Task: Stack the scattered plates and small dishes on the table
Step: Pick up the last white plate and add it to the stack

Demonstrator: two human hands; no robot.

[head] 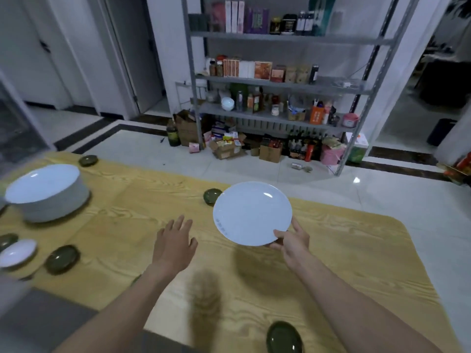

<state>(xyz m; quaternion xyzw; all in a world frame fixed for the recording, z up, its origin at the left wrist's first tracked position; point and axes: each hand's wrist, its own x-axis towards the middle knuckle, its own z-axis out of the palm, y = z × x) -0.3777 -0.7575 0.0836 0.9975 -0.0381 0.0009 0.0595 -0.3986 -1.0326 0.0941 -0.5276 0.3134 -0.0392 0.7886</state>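
One white plate (252, 212) pinched at its near rim by right hand (291, 239), above wooden table (356, 250); left hand (175, 240) left of plate, spread, empty. One plate stack (47, 194) far left; six green dishes visible.

One head-worn wide-angle view, looking forward and down.

It looks from above the near edge of the wooden table (356, 250), close over both forearms, across the tabletop to the tiled floor (254, 161) and a metal shelf rack (280, 80) against the far wall; straight lines bow toward the frame edges.
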